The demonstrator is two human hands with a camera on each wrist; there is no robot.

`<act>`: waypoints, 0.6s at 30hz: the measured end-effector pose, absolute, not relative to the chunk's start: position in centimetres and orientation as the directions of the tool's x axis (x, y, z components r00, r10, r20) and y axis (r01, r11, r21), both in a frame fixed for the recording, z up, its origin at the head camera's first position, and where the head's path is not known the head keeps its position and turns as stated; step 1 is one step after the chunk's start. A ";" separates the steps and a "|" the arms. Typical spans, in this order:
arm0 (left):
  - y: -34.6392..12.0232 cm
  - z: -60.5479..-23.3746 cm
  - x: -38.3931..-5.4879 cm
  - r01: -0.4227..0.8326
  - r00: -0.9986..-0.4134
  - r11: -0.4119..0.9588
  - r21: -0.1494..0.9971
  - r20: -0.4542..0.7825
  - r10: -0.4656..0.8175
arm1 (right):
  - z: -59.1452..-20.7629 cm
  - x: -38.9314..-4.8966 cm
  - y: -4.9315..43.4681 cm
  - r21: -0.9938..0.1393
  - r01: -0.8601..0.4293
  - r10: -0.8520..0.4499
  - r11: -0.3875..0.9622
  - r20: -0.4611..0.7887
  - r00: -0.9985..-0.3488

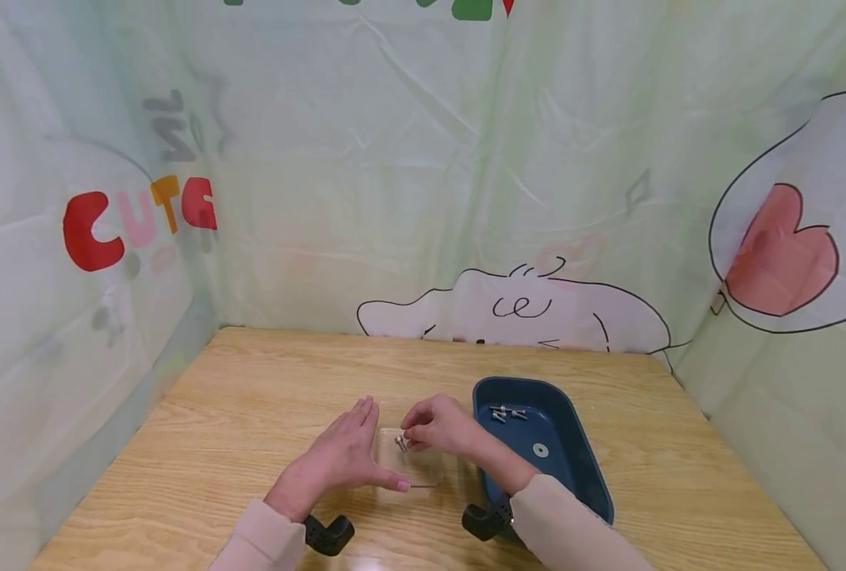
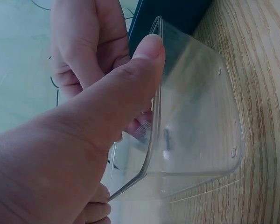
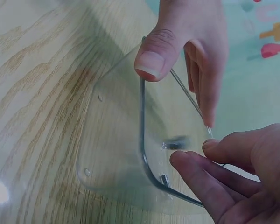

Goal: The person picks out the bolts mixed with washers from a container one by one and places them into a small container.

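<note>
A clear plastic box [image 1: 428, 478] stands on the table with its mouth upward. My left hand [image 1: 344, 452] spreads across its left side, thumb pressing the near rim and straight fingertips touching the rim farther round. Over the box, my right hand [image 1: 440, 428] has its thumb and fingers a little apart. Just off those fingertips is a blurred metal screw [image 3: 176, 143]; whether they still touch it is hard to see. A second screw [image 3: 164, 180] is inside the box by its wall, seen through the plastic in the right wrist view.
To the right of the box is a dark blue tray [image 1: 585, 444], partly under my right forearm. It contains several metal screws [image 1: 508, 412] and a pale round disc [image 1: 540, 450] with a hole. Printed curtains [image 1: 365, 198] enclose the wooden table [image 1: 273, 373] behind and at both sides.
</note>
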State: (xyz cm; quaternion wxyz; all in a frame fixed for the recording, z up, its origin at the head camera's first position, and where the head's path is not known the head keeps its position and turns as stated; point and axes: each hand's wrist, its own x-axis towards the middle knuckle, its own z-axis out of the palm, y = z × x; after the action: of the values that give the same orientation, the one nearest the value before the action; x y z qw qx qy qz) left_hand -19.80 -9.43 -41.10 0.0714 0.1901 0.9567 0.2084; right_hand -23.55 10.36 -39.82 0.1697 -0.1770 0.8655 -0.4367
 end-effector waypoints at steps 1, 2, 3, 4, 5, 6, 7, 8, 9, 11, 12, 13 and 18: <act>-9.4 -41.1 -19.8 0.336 -0.918 0.841 0.425 -0.054 0.394 | -39.8 -23.5 10.4 -0.827 -0.150 -0.457 0.543 -0.141 -0.878; -9.4 -41.1 -19.8 0.337 -0.918 0.840 0.424 -0.051 0.394 | -39.8 -23.6 10.5 -0.836 -0.144 -0.461 0.530 -0.141 -0.876; -9.4 -41.1 -19.8 0.337 -0.918 0.841 0.424 -0.051 0.393 | -39.8 -23.6 10.6 -0.844 -0.139 -0.464 0.518 -0.141 -0.874; -9.4 -41.0 -19.8 0.336 -0.918 0.840 0.426 -0.051 0.393 | -39.8 -23.6 10.7 -0.851 -0.132 -0.468 0.508 -0.144 -0.872; -9.3 -41.0 -19.8 0.336 -0.918 0.840 0.425 -0.051 0.393 | -39.8 -23.6 10.9 -0.857 -0.126 -0.469 0.500 -0.146 -0.871; -9.3 -41.0 -19.8 0.337 -0.918 0.841 0.424 -0.052 0.394 | -39.8 -23.6 11.0 -0.864 -0.120 -0.472 0.489 -0.147 -0.869; -9.3 -41.0 -19.8 0.336 -0.918 0.841 0.424 -0.054 0.394 | -39.8 -23.5 11.1 -0.871 -0.114 -0.474 0.478 -0.146 -0.868; -9.3 -41.0 -19.8 0.335 -0.917 0.841 0.424 -0.056 0.394 | -39.7 -23.5 11.2 -0.876 -0.110 -0.475 0.470 -0.146 -0.868; -9.3 -41.0 -19.8 0.335 -0.917 0.840 0.426 -0.058 0.394 | -39.7 -23.5 11.4 -0.881 -0.103 -0.473 0.462 -0.147 -0.869; -9.3 -41.0 -19.8 0.333 -0.917 0.838 0.432 -0.061 0.395 | -39.5 -23.5 11.6 -0.891 -0.088 -0.465 0.446 -0.146 -0.873; -9.3 -41.1 -19.8 0.330 -0.917 0.837 0.437 -0.061 0.393 | -39.4 -23.4 11.8 -0.895 -0.082 -0.457 0.439 -0.143 -0.878; -9.3 -41.1 -19.8 0.328 -0.918 0.834 0.443 -0.058 0.392 | -39.3 -23.4 12.0 -0.897 -0.077 -0.447 0.435 -0.141 -0.883; -9.4 -41.1 -19.8 0.325 -0.922 0.830 0.454 -0.043 0.385 | -38.8 -23.7 13.2 -0.916 -0.037 -0.394 0.400 -0.135 -0.909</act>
State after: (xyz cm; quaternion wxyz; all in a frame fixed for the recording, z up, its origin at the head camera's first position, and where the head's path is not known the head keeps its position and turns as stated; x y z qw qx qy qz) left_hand -19.76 -9.41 -41.12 0.0662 0.1860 0.9542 0.2247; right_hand -23.66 13.18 -38.83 0.1678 -0.1312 0.8196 -0.5319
